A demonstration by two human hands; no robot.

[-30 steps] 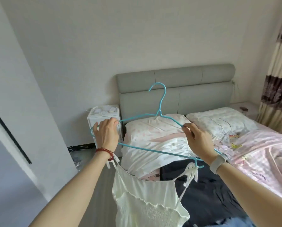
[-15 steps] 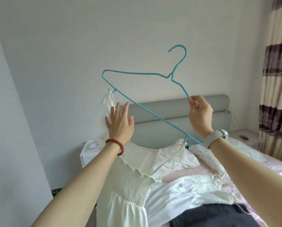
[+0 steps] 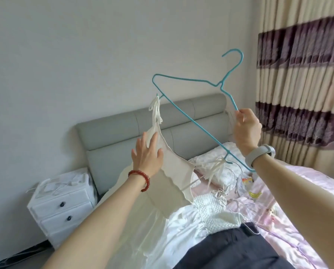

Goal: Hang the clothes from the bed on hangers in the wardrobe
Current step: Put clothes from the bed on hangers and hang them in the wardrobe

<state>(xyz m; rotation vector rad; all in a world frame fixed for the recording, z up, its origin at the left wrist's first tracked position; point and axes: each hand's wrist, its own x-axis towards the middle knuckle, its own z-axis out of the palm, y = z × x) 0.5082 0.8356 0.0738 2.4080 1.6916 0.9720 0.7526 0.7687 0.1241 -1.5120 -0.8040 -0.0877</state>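
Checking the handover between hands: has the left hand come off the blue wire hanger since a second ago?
Yes. The left hand has left the blue wire hanger and now lies open against the white strappy dress, level with the grey headboard.

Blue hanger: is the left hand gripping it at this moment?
No: only the right hand grips the blue hanger, while the left hand lies open-fingered against the white dress.
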